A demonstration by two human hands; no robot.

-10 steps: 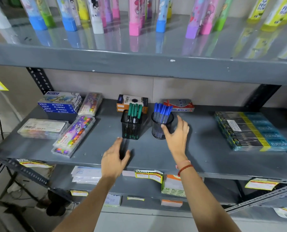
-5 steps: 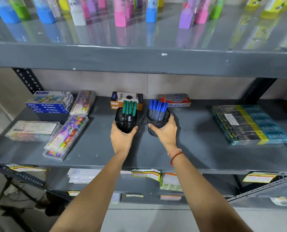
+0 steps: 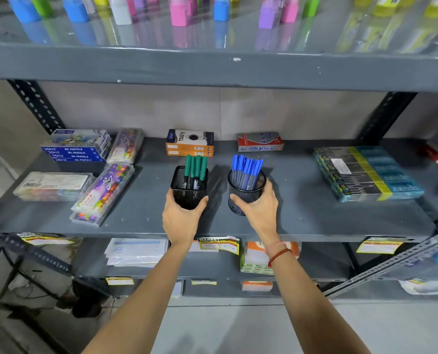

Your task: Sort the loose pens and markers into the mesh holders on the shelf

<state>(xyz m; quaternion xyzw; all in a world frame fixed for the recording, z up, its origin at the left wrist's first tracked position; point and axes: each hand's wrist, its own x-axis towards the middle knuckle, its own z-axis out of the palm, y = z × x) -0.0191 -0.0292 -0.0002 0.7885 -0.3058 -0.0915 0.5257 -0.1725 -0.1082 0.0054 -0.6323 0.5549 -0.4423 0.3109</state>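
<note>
Green-capped markers [image 3: 196,167] are standing upright in a square black mesh holder [image 3: 187,190], and blue-capped pens [image 3: 247,167] are standing in a round mesh holder [image 3: 247,194] just beside it, both on the grey shelf [image 3: 302,213]. The left hand [image 3: 182,218] is wrapping around the square holder's lower front, thumb and fingers pressing its sides. The right hand [image 3: 261,210] is cupping the round holder the same way, near a red wrist thread [image 3: 279,255].

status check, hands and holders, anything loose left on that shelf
Left hand gripping square holder, green markers inside. Right hand gripping round holder, blue pens inside. No loose pens visible.
</note>
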